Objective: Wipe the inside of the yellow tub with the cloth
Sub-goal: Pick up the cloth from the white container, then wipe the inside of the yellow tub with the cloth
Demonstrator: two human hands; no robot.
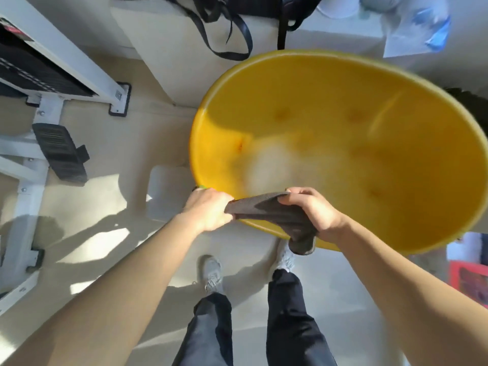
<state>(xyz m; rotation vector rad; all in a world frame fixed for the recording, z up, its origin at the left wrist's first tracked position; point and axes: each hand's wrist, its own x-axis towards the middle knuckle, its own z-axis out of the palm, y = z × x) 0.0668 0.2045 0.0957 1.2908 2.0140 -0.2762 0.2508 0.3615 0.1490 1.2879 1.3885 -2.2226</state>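
A big round yellow tub (343, 83) fills the middle and right of the view, tilted so its inside faces me, and it looks blurred. A dark grey cloth (274, 211) stretches across the tub's near rim. My left hand (208, 210) grips the cloth's left end at the rim; whether it also holds the rim I cannot tell. My right hand (314, 212) grips the cloth's right part, and a loose end hangs down below it outside the tub.
A white metal frame with black pedals (60, 151) stands at the left. A white counter with black bag straps (224, 30) lies behind the tub. A red box (470, 281) sits at the right edge. My legs and shoes (211, 273) are below on the pale floor.
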